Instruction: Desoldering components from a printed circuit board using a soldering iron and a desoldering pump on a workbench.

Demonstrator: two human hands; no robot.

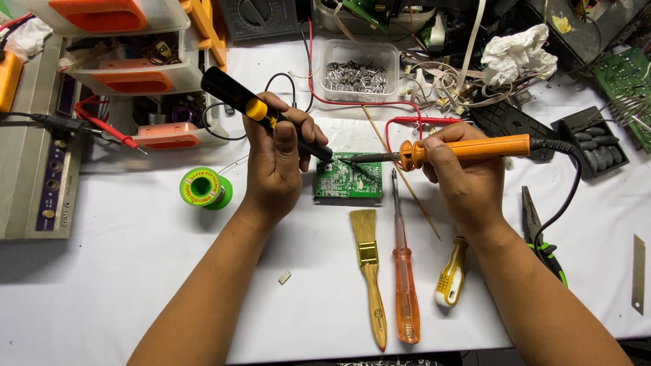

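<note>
Centrally, the left hand (274, 159) is closed around a black desoldering pump (261, 112) with a yellow button, its tip angled down onto a green circuit board (339, 179). The right hand (461, 173) grips the orange handle of a soldering iron (468, 148), whose metal tip meets the board just beside the pump's tip. The board lies flat on the white surface (135, 271) between the hands. Below it lie a brush (369, 268), an orange screwdriver (405, 285) and a yellow-handled screwdriver (451, 271). A green solder spool (205, 188) sits left of the left hand; pliers (539, 234) lie to the right.
</note>
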